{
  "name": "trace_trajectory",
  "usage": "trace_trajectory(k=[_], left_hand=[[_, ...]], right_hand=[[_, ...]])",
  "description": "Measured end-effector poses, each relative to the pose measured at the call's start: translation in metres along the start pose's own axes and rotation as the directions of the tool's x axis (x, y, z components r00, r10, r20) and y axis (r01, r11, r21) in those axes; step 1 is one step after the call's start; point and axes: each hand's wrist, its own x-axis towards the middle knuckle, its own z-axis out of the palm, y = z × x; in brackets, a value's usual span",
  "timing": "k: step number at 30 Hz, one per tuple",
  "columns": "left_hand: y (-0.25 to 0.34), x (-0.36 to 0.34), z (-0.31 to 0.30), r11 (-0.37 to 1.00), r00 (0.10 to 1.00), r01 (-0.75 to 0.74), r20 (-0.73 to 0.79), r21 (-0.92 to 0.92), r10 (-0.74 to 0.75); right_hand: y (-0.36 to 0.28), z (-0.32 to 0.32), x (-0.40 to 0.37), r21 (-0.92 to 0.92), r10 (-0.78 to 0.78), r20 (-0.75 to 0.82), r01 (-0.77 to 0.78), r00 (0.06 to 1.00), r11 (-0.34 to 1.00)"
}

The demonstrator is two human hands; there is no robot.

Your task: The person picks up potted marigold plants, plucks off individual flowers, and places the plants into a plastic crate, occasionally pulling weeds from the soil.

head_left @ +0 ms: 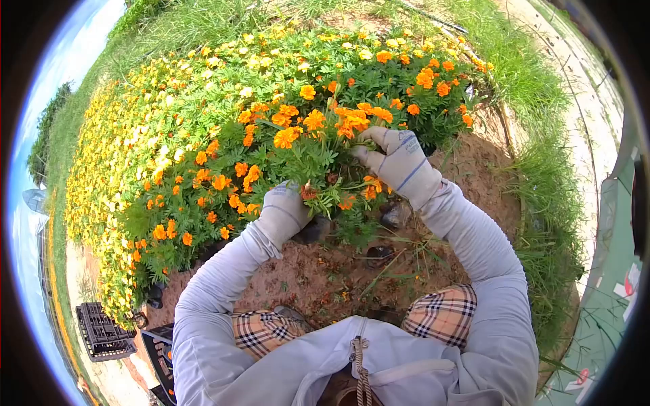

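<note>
Both my hands wear pale gloves and are in among orange marigolds. My left hand (284, 208) is curled at the near edge of the plants, beside a wilted reddish bloom (309, 191); its fingertips are hidden by leaves. Further right and higher, my right hand (399, 162) has its fingers closed around green stems (362, 145), just below a cluster of orange flowers (353, 120). Between the hands lie green foliage and a few more orange blooms (372, 187).
Dark plant pots (395, 215) show under the foliage on brown soil (298, 274). Yellow flowers (122, 183) spread to the left. A black crate (105, 331) stands at the lower left. Tall grass (548, 210) and a green sheet (613, 237) are on the right.
</note>
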Motion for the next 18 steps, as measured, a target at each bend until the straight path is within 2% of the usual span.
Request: trace_trajectory(k=[1,2,3,4,5,7,8,9,11,14,17,18], left_hand=[[-0.001,0.001,-0.001,1.000,1.000,-0.003,0.004,0.019,0.003],[-0.001,0.001,-0.003,0.999,1.000,-0.004,0.010,0.038,0.004],[0.000,0.000,-0.007,0.999,0.999,0.040,0.013,0.008,-0.040],[0.002,-0.001,-0.012,0.996,0.996,0.084,0.019,-0.024,-0.084],[0.003,-0.003,-0.014,0.991,0.992,0.125,0.024,-0.054,-0.123],[0.003,-0.002,-0.011,0.995,0.996,0.090,0.026,-0.050,-0.089],[0.003,0.000,-0.009,0.996,0.997,0.069,0.028,-0.048,-0.067],[0.005,0.001,-0.011,0.996,0.996,0.075,0.046,-0.047,-0.073],[0.013,0.002,-0.017,0.995,0.992,0.093,0.089,-0.043,-0.089],[0.015,0.001,-0.016,0.992,0.994,0.097,0.064,-0.075,-0.092],[0.016,0.001,-0.019,0.991,0.984,0.126,0.136,-0.050,-0.118],[0.015,0.000,-0.017,0.993,0.989,0.107,0.112,-0.058,-0.100]], right_hand=[[0.001,-0.004,0.000,0.246,0.104,-0.038,-0.091,0.994,0.965],[-0.006,-0.014,0.002,0.480,0.214,-0.046,-0.166,0.976,0.861],[-0.013,-0.026,0.003,0.681,0.320,-0.022,-0.220,0.947,0.698],[-0.020,-0.040,0.006,0.721,0.289,-0.118,-0.118,0.950,0.683],[-0.022,-0.040,0.006,0.672,0.249,-0.026,-0.168,0.968,0.721],[-0.026,-0.041,0.002,0.555,0.180,0.153,-0.235,0.972,0.798],[-0.027,-0.032,-0.002,0.239,0.060,0.204,-0.109,0.977,0.965],[-0.021,-0.019,-0.002,-0.074,-0.152,0.188,0.168,0.970,0.983],[-0.024,-0.001,-0.008,-0.255,-0.045,0.266,0.115,0.963,0.960],[-0.035,0.012,-0.008,-0.487,-0.001,0.286,0.146,0.958,0.861],[-0.035,0.016,-0.007,-0.610,0.048,0.387,0.217,0.921,0.762],[-0.027,0.022,-0.009,-0.578,0.012,0.340,0.199,0.940,0.792]])
